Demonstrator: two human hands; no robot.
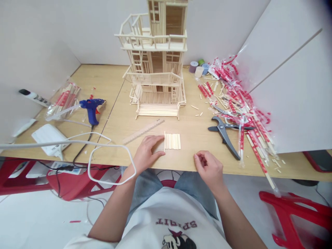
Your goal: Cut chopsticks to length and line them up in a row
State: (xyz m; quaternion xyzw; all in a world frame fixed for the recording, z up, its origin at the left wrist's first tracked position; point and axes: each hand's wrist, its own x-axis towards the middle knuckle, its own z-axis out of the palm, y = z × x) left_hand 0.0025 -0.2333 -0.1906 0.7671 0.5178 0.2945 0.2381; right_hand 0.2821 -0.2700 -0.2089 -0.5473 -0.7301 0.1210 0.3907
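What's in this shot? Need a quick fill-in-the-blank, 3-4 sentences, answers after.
The person's left hand touches the ____ edge of a row of thin wooden sticks.
A hot glue gun with a ____ body lies on the wooden table.
Black-handled shears lie closer to the person's ____ hand.
The plastic wrappers heaped on the table are printed in ____.

Missing words: left; blue; right; red.
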